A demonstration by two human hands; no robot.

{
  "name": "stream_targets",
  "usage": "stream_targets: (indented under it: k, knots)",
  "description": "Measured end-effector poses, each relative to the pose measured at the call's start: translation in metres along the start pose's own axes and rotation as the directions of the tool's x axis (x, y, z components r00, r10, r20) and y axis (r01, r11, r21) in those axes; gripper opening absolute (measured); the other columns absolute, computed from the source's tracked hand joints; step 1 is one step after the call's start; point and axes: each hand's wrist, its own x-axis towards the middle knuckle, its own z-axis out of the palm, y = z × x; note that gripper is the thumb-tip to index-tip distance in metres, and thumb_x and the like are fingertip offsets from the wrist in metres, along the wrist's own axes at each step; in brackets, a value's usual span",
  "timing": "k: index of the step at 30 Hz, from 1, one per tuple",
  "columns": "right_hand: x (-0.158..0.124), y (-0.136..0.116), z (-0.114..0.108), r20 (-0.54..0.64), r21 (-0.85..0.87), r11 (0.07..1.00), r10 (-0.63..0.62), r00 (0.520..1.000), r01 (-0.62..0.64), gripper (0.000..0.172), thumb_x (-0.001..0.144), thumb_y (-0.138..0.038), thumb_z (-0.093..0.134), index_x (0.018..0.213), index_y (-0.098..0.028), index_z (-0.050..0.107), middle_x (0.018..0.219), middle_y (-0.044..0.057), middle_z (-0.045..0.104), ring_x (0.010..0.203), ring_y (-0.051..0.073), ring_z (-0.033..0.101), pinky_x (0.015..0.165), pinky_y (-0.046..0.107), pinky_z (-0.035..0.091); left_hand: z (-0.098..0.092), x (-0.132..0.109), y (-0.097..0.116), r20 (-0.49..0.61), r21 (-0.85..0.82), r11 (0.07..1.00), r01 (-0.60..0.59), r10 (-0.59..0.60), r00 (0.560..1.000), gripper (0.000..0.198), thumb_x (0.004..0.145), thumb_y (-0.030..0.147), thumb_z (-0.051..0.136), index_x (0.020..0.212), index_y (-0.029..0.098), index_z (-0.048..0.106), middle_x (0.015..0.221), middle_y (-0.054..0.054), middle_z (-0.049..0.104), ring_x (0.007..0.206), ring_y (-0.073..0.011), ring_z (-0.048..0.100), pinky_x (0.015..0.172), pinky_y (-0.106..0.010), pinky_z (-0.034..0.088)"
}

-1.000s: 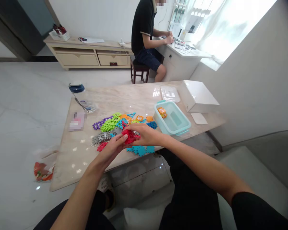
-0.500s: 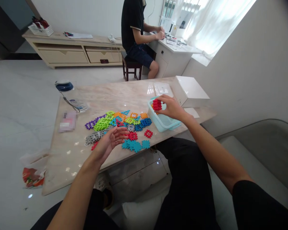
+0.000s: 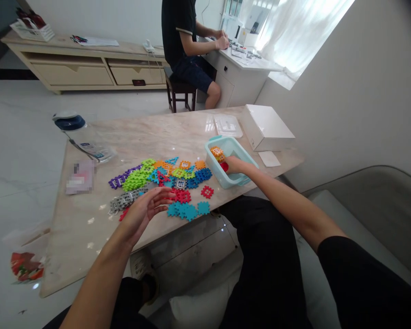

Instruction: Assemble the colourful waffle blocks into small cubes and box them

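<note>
My right hand (image 3: pixel 235 165) reaches down inside the light blue plastic box (image 3: pixel 231 181), its fingers closed on a stack of red interlocking tiles (image 3: pixel 224 167), partly hidden by the hand. Orange interlocking tiles (image 3: pixel 217 153) lie in the box beside it. Above the table's front part, my left hand (image 3: pixel 154 203) is held open with its fingers apart. Close by are red tiles (image 3: pixel 182 196), teal tiles (image 3: pixel 187 210) and grey tiles (image 3: pixel 125 199). Green tiles (image 3: pixel 137 177), purple tiles (image 3: pixel 118 181) and dark blue tiles (image 3: pixel 202 176) form the rest of the pile. A single red tile (image 3: pixel 207 192) lies apart.
Behind the box are a clear lid (image 3: pixel 228 125) and a white carton (image 3: pixel 269 128). A plastic jug (image 3: pixel 85 139) with a blue top stands at the left, near a pinkish packet (image 3: pixel 81 177). Across the room, a person (image 3: pixel 183 50) sits at a white desk (image 3: pixel 250 64).
My right hand has lowered the red tile stack from above the box's rim down into the box. My left hand stays open over the pile. The view has shifted slightly.
</note>
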Motion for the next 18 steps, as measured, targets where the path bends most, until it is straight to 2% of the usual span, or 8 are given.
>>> stream_targets:
  k: [3,8,12,16,18]
  knots:
    - [0.005,-0.001,0.005,-0.019,0.057,0.997,-0.057,0.998,0.058,0.035,0.092,-0.033,0.077,0.119,-0.011,0.073,0.125,0.016,0.076,0.106,0.025,0.071,0.094,0.027,0.051,0.001,0.0,0.001,-0.019,0.006,1.0,0.007,-0.007,1.0,0.048,0.082,0.053,0.084,0.111,0.016,0.082,0.113,-0.013,0.082,0.094,-0.0223,0.077,0.076,-0.026,0.062]
    - [0.008,-0.006,0.008,-0.138,0.166,0.981,-0.077,0.987,0.1,0.032,0.095,-0.031,0.075,0.115,-0.007,0.073,0.118,0.018,0.077,0.098,0.023,0.07,0.093,0.027,0.052,0.001,0.003,0.0,-0.04,0.029,0.999,0.017,-0.015,0.999,0.053,0.078,0.057,0.087,0.11,0.015,0.082,0.11,-0.013,0.083,0.094,-0.0227,0.077,0.076,-0.026,0.063]
    - [0.007,-0.008,0.005,-0.14,0.184,0.981,-0.038,0.989,0.064,0.028,0.094,-0.031,0.076,0.108,-0.007,0.075,0.113,0.019,0.078,0.096,0.025,0.071,0.093,0.029,0.054,-0.001,0.007,-0.002,-0.043,0.041,0.999,0.021,-0.02,0.999,0.051,0.079,0.056,0.087,0.11,0.016,0.082,0.107,-0.012,0.083,0.092,-0.0222,0.076,0.076,-0.026,0.062]
    - [-0.002,-0.013,0.004,-0.166,0.182,0.981,-0.034,0.985,0.064,0.027,0.093,-0.025,0.074,0.113,-0.006,0.075,0.116,0.02,0.078,0.096,0.026,0.073,0.091,0.028,0.055,0.002,0.0,-0.004,-0.047,0.064,0.998,-0.005,0.008,0.999,0.044,0.085,0.053,0.082,0.108,0.017,0.082,0.11,-0.012,0.083,0.093,-0.0213,0.076,0.078,-0.027,0.06]
    - [-0.009,-0.013,0.004,-0.151,0.166,0.981,-0.077,0.986,0.102,0.027,0.093,-0.021,0.072,0.116,-0.008,0.075,0.114,0.018,0.079,0.095,0.025,0.073,0.089,0.027,0.055,0.006,-0.006,-0.004,-0.033,0.07,0.997,-0.015,0.018,0.999,0.042,0.087,0.054,0.079,0.107,0.017,0.081,0.108,-0.012,0.083,0.09,-0.0205,0.076,0.076,-0.026,0.058]
